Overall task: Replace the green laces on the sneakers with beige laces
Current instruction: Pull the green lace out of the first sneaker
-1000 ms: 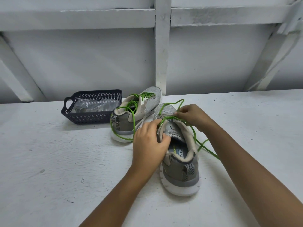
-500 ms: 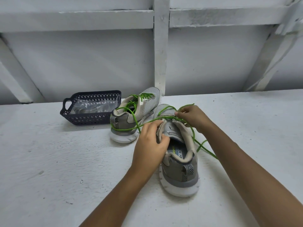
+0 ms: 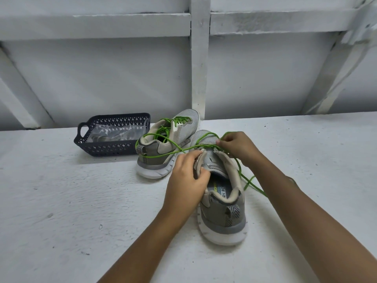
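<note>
Two grey sneakers stand on the white table (image 3: 61,201). The near sneaker (image 3: 224,209) points away from me, heel toward me. My left hand (image 3: 186,178) grips its left collar and tongue edge. My right hand (image 3: 237,147) pinches the green lace (image 3: 163,156) at the eyelets over the tongue; loose lace trails left across the far sneaker and right onto the table. The far sneaker (image 3: 169,139) lies behind, its own green laces still threaded. A dark blue basket (image 3: 114,149) at the left holds a clear plastic packet (image 3: 114,132); its contents cannot be made out.
A white wall with wooden framing rises right behind the table's far edge. A vertical post (image 3: 199,78) stands just behind the far sneaker.
My right hand has pulled the green lace up and out through the eyelets, so the loop now stretches farther left over the far sneaker. My left hand keeps its grip on the near sneaker.
</note>
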